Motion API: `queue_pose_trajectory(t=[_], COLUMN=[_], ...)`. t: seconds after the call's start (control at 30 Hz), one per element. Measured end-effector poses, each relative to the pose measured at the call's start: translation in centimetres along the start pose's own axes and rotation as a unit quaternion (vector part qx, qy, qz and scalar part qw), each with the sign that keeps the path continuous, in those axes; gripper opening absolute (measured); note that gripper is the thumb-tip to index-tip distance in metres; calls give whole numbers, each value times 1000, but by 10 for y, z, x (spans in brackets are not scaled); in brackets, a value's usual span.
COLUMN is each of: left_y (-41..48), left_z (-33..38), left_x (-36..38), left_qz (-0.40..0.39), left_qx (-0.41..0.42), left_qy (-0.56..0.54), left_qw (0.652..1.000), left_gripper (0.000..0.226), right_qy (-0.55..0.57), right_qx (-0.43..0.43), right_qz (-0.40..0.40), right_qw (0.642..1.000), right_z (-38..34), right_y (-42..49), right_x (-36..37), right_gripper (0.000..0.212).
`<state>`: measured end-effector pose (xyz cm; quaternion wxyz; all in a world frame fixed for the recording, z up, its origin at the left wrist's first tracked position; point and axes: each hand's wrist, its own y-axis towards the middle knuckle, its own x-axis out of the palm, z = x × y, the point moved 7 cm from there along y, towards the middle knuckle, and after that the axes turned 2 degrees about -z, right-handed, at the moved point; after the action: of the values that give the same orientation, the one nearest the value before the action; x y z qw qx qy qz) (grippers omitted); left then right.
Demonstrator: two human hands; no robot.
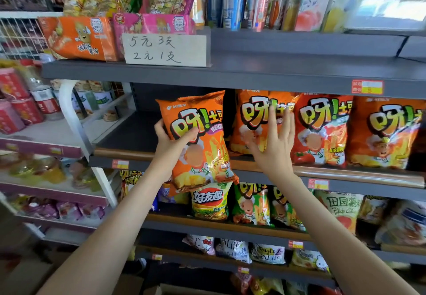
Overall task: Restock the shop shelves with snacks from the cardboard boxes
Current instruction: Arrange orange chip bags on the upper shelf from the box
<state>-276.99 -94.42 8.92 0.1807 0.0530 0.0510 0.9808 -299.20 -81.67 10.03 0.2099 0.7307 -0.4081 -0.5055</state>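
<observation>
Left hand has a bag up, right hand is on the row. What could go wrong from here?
1. The left hand grips the held bag only by its left edge, and the bag's bottom hangs below the shelf lip. It may snag there or slip as it goes in.
2. The right hand presses open fingers on the standing orange bag. A hard push could crush it or shove it into the red bag beside it.

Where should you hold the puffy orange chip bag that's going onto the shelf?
Hold the orange chip bag by its left edge, about halfway up, coming from the left, as the left hand does: thumb in front, fingers behind. It is nearly upright and puffy, so its middle likely slips, and its right side faces the standing bag the right hand touches.
</observation>
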Motion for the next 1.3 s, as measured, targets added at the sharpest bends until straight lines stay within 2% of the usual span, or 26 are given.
queue_pose_trajectory(t=[0.07,0.13,0.2,0.3,0.37,0.47,0.6,0.7,0.8,0.9,0.97,1.03,1.13,1.23,1.3], left_y=[2,6,10,18,29,52,77,97,117,138,152,166,184,199,208], left_z=[3,8,11,9,7,6,8,12,13,8,2,-5,-15,-25,-34], left_x=[-3,-9,-16,-29,-41,-64,-75,-70,-58,-43,-30,-21,-10,0,10], left_qz=[4,17,25,-19,-70,-124,-209,-256,-297,-339,-367,-367,-336,-297,-262], left_qx=[-3,-5,-5,-42,-59,-44,8,57,55,61,102,159,244,270,295], left_qy=[1,2,9,-19,-34,-41,78,179,182,172,196,247,346,402,472], left_qw=[1000,1000,1000,999,995,990,975,948,936,923,904,883,841,823,788], left_gripper=[66,66,67,69,73,71,97,87,79,94,100,108,119,115,115], right_qy=[129,225,255,264,290,331,368,396,385,370,313,231,113,14,-47], right_qx=[-4,11,9,42,90,137,187,228,243,241,218,181,135,95,85], right_qz=[-66,-157,-238,-335,-329,-276,-220,-176,-166,-145,-142,-172,-247,-212,-182], right_qw=[989,962,937,904,894,892,884,872,875,886,914,940,953,973,979], right_z=[-30,-62,-93,-121,-129,-131,-127,-110,-96,-80,-71,-68,-70,-68,-63], right_y=[-3,-6,-8,-4,7,30,53,66,77,92,101,106,98,97,100], right_x=[4,17,42,83,102,121,142,161,170,167,166,170,180,182,184], right_gripper=[89,99,111,115,119,128,129,131,119,96,99,112,127,124,116])
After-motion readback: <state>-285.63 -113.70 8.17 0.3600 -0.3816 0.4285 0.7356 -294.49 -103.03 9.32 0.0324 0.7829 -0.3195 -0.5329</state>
